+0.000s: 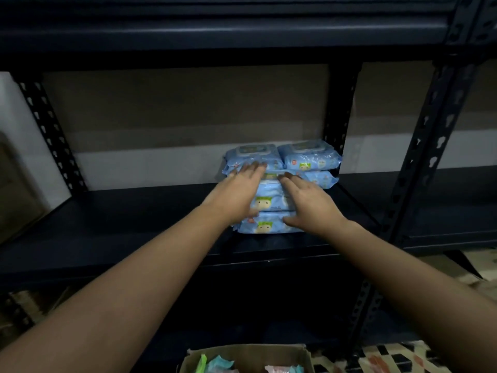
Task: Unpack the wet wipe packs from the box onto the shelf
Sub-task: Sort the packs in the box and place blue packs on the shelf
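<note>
Head view: you're reaching both arms onto the dark shelf (pixel 134 222), working the blue wet wipe packs (pixel 271 203). Your left hand (pixel 236 195) is lying flat along the left flank of the front stack, fingers straight and pointing at the back row, tips touching the rear left pack (pixel 252 157). Your right hand (pixel 309 203) is pressing on the right flank, fingers loosely spread over the top front pack, thumb down near the bottom front pack (pixel 269 224). Neither hand is gripping anything; both look to be squaring or pushing the stack.

Packs are sitting two high just past your fingertips at the back, and two high between your palms at the front. The box (pixel 247 358) is below your wrists at the bottom edge, open, with more coloured packs showing inside.

Risks, as I judge them:
- Soft film packs are slippery, so uneven push from one palm could be skewing the top front pack off the lower one.
- Pushing too deep could be shoving the rear right pack (pixel 309 157) against the upright post beside it, or tipping the back row.
- Front stack is sitting near the shelf lip, so pulling your hands out carelessly could drag it off.
</note>
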